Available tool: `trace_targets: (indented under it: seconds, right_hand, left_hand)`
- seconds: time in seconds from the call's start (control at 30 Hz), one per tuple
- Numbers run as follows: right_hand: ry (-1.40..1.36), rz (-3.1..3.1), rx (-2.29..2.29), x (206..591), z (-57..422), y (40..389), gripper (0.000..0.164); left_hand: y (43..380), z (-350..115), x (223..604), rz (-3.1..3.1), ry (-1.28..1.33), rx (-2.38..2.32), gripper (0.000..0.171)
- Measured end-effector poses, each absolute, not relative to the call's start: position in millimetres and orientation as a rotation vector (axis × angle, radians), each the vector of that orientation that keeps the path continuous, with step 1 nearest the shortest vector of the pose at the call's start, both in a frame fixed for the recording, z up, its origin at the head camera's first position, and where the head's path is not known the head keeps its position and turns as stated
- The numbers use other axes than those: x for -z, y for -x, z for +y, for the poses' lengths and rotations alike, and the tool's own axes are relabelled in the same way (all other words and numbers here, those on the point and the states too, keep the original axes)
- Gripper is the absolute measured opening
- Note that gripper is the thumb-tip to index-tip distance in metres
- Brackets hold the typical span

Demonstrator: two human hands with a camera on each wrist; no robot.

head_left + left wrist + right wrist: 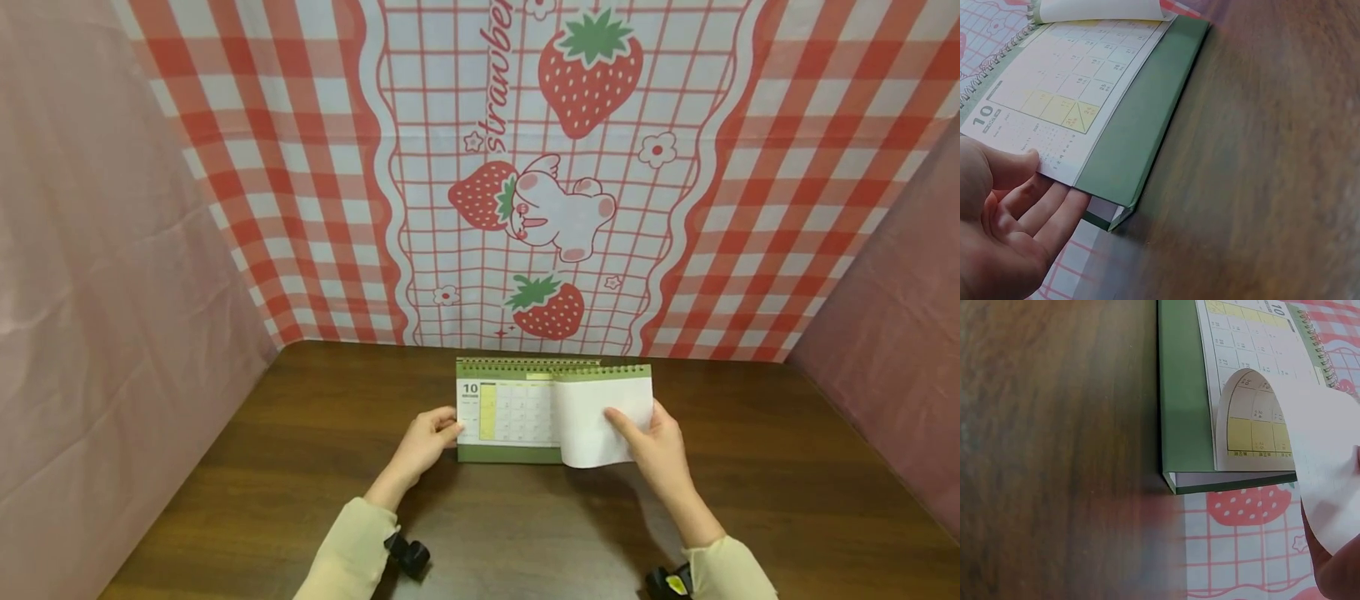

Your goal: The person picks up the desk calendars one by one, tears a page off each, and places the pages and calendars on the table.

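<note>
A green spiral-bound desk calendar (506, 454) stands on the wooden table, its page marked 10 facing up. At its left edge my left hand (423, 446) grips it, the thumb over the page's side and the fingers underneath, as the left wrist view shows. My right hand (656, 442) pinches a calendar page (588, 421) whose blank white side shows, thumb in front and fingers behind. That page curls up off the right part of the calendar, and the right wrist view shows printed date squares on its underside (1254, 419). The metal rings run along the far edge.
Behind the calendar, a red-and-white checked cloth (592, 200) with strawberries hangs at the table's (337, 417) back edge. Pink cloth walls (97, 292) flank both sides. A black wrist camera (407, 556) sits at each sleeve.
</note>
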State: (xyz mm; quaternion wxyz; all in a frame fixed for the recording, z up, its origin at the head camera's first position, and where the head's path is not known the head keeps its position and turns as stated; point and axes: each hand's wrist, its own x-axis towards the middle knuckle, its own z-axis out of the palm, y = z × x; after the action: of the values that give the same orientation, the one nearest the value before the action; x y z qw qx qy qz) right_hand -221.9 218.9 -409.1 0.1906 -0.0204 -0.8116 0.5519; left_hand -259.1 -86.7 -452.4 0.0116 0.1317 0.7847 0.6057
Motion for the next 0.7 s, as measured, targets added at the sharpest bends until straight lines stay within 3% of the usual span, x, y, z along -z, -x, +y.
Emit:
trace_targets:
  seconds: [0.33, 0.7]
  right_hand:
    - [-0.124, -2.221, -1.763, 409.4, 217.5, 220.9, 0.027]
    - [-0.117, -2.213, -1.786, 410.3, 219.2, 220.4, 0.024]
  left_hand:
    - [259.5, -90.0, 448.7, 2.411, -0.428, -1.862, 0.025]
    - [261.2, -89.5, 441.5, 2.374, -0.502, -1.850, 0.029]
